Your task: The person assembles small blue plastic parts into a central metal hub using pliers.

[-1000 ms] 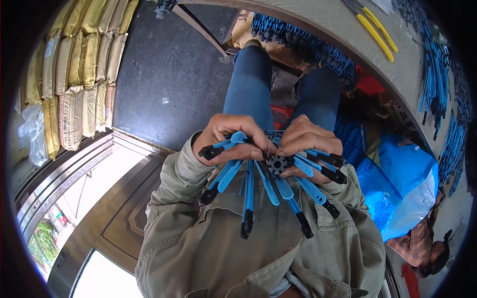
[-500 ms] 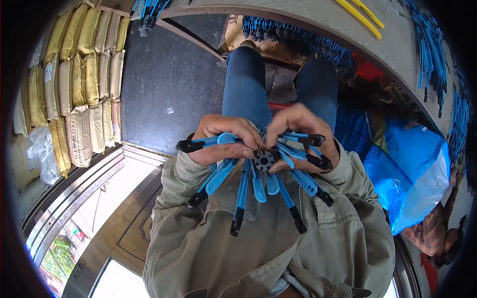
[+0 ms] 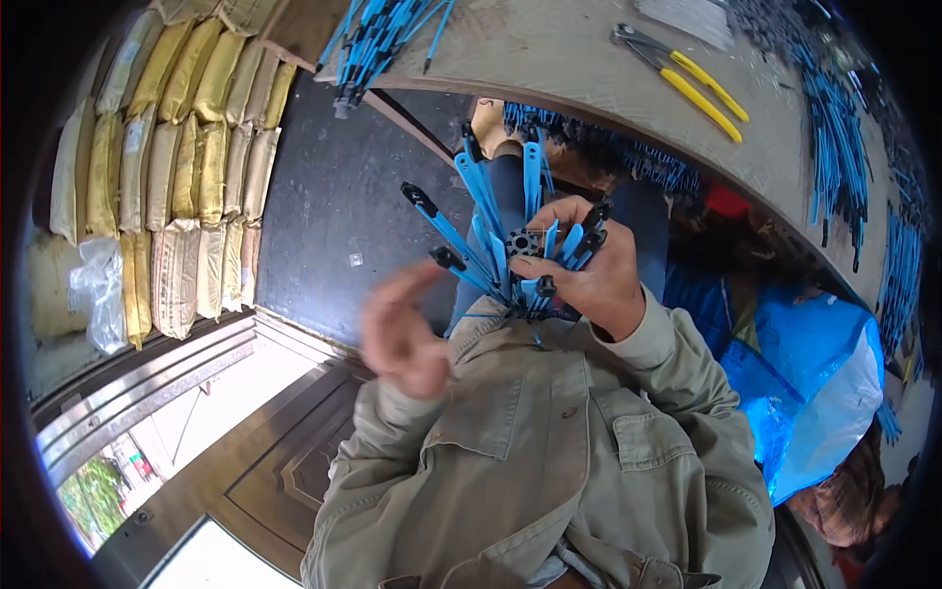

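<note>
Blue strips [image 3: 479, 191] splay around a dark hub [image 3: 524, 241], several slanting forward-left.

Left hand [image 3: 397, 339] is looking super smeary just left of the grip, its fingers [image 3: 407, 286] blending together. Right hand [image 3: 601, 273]'s thumb [image 3: 538, 268] is covering the bottom bit of the black wheel [image 3: 523, 241]. Up-left of the grip, the top edge is chopping off some blue sticks [image 3: 378, 47].
</note>
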`<action>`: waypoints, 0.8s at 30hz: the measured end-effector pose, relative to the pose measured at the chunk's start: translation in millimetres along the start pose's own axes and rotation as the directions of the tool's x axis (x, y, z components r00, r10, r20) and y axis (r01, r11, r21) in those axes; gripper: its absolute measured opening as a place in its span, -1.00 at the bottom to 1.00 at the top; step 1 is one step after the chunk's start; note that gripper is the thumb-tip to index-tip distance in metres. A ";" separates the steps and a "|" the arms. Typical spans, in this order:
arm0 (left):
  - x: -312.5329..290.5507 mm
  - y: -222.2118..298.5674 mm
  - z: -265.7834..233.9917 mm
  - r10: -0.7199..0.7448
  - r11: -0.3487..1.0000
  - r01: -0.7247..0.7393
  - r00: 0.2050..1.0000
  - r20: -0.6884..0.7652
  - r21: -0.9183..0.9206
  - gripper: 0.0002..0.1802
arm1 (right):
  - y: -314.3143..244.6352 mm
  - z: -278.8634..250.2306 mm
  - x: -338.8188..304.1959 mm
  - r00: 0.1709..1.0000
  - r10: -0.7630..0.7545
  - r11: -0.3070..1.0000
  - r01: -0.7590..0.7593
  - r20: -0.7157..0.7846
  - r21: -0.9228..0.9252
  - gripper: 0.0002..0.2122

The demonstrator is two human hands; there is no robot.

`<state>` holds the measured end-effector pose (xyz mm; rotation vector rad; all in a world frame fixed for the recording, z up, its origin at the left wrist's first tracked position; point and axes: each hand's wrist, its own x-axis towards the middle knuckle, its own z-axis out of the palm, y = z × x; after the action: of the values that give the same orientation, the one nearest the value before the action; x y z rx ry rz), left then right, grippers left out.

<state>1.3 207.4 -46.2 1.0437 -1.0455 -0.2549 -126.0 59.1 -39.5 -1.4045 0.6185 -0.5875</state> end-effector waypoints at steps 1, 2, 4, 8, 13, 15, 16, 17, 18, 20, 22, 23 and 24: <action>-9.2 9.2 13.6 -0.163 0.972 0.153 0.986 0.042 0.181 -0.47 | -0.7 3.8 -1.5 1.000 -0.004 1.000 0.004 0.019 -0.003 -0.69; -11.4 16.5 26.1 -0.330 0.889 0.292 0.943 0.052 0.352 -0.46 | -2.3 6.0 -4.0 0.999 -0.033 0.999 0.033 0.014 -0.021 -0.68; -6.3 12.5 35.2 -0.429 0.872 0.401 0.902 0.044 0.281 -0.47 | -5.0 8.4 -8.7 0.996 -0.089 0.994 0.089 0.010 -0.056 -0.66; 9.2 1.3 35.4 -0.407 0.903 0.361 0.894 0.190 0.233 -0.52 | -4.6 -0.6 -22.3 0.995 -0.100 0.991 0.101 -0.012 0.088 -0.63; 9.4 3.9 46.1 -0.400 0.902 0.328 0.879 0.260 0.281 -0.54 | -4.2 -5.4 -34.8 0.997 -0.039 0.992 0.047 -0.069 0.119 -0.59; 6.1 3.0 50.6 -0.386 0.909 0.317 0.885 0.261 0.271 -0.56 | 4.7 -5.9 -38.6 0.991 -0.107 0.984 0.117 -0.079 0.134 -0.61; 5.3 2.7 51.8 -0.369 0.915 0.298 0.892 0.261 0.273 -0.58 | 6.3 -6.3 -38.7 0.986 -0.143 0.977 0.154 -0.082 0.146 -0.62; 4.8 2.5 52.6 -0.351 0.920 0.279 0.899 0.261 0.276 -0.59 | 6.8 -8.1 -39.4 0.986 -0.142 0.978 0.152 -0.083 0.144 -0.62; 4.8 2.6 53.4 -0.353 0.919 0.281 0.898 0.261 0.275 -0.59 | 6.0 -10.2 -40.0 0.993 -0.090 0.979 0.103 -0.082 0.176 -0.61; 6.0 3.6 54.5 -0.336 0.923 0.262 0.905 0.261 0.281 -0.59 | 3.3 -15.0 -40.6 0.997 0.014 0.970 0.005 -0.073 0.244 -0.60; 5.6 3.3 50.8 -0.337 0.921 0.257 0.903 0.267 0.294 -0.58 | -3.5 -23.5 -36.7 0.999 0.012 0.956 -0.022 0.033 0.293 -0.60; 4.6 -0.9 45.5 -0.346 0.927 0.280 0.895 0.282 0.250 -0.56 | -6.8 -28.8 -34.2 0.990 0.004 0.942 -0.050 0.138 0.333 -0.59; 4.4 -6.0 39.3 -0.356 0.930 0.304 0.886 0.297 0.207 -0.54 | -7.2 -33.4 -33.0 0.971 -0.011 0.925 -0.081 0.239 0.371 -0.58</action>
<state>-26.3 178.6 -44.6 1.3540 -1.1962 -0.6549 -173.0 58.0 -32.9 -1.0739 0.3146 -0.4706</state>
